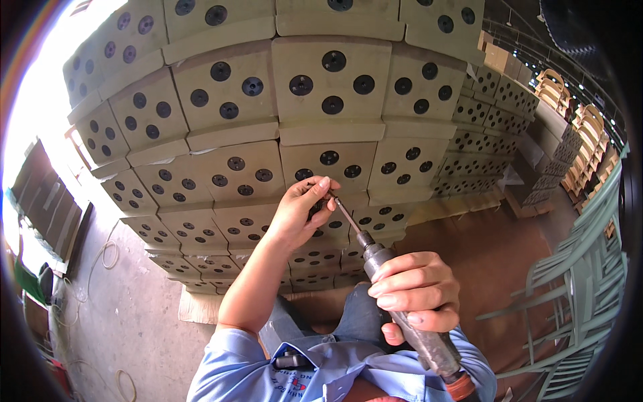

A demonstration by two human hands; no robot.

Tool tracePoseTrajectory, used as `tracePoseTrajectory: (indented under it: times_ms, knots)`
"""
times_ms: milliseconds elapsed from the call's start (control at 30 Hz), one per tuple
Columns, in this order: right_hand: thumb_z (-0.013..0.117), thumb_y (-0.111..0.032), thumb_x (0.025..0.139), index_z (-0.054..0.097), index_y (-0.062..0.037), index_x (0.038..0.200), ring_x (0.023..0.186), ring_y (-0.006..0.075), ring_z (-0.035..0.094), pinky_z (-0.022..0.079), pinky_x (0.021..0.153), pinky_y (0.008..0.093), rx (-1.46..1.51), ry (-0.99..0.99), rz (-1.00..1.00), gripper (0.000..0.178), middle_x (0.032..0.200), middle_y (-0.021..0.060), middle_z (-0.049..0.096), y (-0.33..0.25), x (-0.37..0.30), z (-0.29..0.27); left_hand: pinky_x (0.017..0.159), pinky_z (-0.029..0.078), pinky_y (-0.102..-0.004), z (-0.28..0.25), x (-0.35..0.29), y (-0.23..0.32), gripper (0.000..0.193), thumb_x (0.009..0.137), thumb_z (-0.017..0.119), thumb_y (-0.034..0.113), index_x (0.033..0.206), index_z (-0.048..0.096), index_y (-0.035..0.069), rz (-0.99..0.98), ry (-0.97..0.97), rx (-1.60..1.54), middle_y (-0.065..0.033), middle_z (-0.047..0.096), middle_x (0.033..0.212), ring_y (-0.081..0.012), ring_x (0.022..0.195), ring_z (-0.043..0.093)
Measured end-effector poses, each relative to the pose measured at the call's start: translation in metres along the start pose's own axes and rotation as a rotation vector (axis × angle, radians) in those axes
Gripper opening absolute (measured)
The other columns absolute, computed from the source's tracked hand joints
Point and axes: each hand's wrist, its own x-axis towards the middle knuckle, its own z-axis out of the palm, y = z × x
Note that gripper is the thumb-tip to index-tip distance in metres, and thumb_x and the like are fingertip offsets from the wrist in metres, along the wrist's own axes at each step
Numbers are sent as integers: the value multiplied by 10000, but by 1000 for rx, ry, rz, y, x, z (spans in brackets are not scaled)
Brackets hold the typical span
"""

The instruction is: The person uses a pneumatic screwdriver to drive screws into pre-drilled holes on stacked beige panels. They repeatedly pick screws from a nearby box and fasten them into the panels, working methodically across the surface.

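My right hand point(415, 295) is wrapped round the grey body of a straight power screwdriver point(429, 348), which slants up and to the left. Its long bit point(349, 218) reaches the fingertips of my left hand point(305, 208). There the left thumb and fingers are closed in a pinch at the bit's tip. Something small and dark shows between those fingers, too small to name. Just beyond the hands rises a stack of olive-tan blocks point(321, 149). Black round discs point(329, 158) are set in their faces, several to a block.
More such blocks point(492, 120) stand in stacks at the far right. Pale green chair-like frames point(583, 295) lie piled along the right side, with light wooden frames point(589, 134) behind. A hose point(104, 258) loops over the concrete floor at left, near leaning brown panels point(43, 197).
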Motion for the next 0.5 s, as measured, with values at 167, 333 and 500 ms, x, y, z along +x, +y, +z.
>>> tracePoseTrajectory:
  times_ms: [167,333,500]
  knots:
    - [760,-72,831,492,-100,1078,828,282,717,651,714,442,-65,-63,33,366,1024,116,691,-2,3,4,401,244,-201,8,7,-3,346,1076,481,263,1234,560,-35,19,58,-20,-53,627,758,-53,471,367]
    - [756,-72,834,481,-101,1093,821,279,721,654,715,442,-110,-64,17,379,1016,115,691,-1,4,3,416,260,-207,12,10,-3,323,1068,438,204,1240,556,-44,-28,43,-139,-53,614,797,-57,491,363]
    - [751,-86,842,476,-95,1091,820,275,724,655,723,442,-146,-58,-16,372,1008,114,690,4,5,3,419,264,-204,11,11,-2,323,1063,424,188,1251,547,-44,-57,31,-229,-49,601,834,-57,504,367]
